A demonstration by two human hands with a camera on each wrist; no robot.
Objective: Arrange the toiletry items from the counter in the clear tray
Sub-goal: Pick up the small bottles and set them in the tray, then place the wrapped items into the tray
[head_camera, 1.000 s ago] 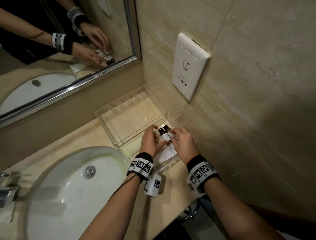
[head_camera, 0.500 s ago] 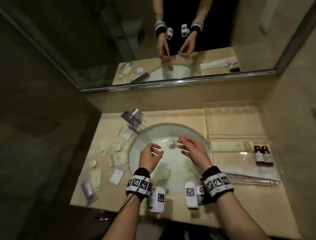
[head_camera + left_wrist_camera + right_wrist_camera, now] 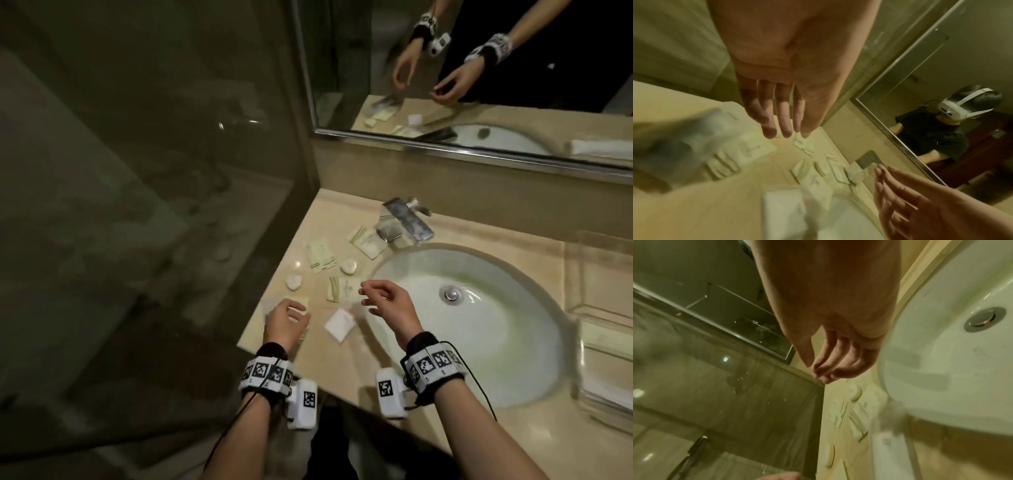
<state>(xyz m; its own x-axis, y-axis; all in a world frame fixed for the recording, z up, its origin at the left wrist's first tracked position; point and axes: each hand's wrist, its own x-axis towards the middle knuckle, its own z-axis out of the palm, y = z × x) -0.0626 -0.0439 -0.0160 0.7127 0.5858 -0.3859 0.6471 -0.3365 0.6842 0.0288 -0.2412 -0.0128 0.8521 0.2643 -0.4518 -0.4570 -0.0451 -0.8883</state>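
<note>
Several pale sachets [image 3: 320,255] and two round soaps [image 3: 348,266] lie scattered on the beige counter left of the sink. A white square packet [image 3: 339,323] lies between my hands. My left hand [image 3: 291,317] hovers over a sachet at the counter's front left corner, fingers relaxed and holding nothing. My right hand [image 3: 373,298] floats above a sachet [image 3: 342,289] by the basin's left rim, loosely curled and empty. The left wrist view shows the left fingers [image 3: 781,126] straight above the sachets. The clear tray [image 3: 603,308] sits at the far right, mostly out of view.
The white sink [image 3: 479,325] with its drain [image 3: 452,294] fills the counter's middle. A chrome faucet [image 3: 407,219] stands behind it. A glass shower wall [image 3: 171,205] closes the counter's left edge. A mirror [image 3: 479,85] runs along the back wall.
Both hands left the tray and its small bottles, crossed the sink and now hover over the sachets on the left counter. The head view turned left with them.
</note>
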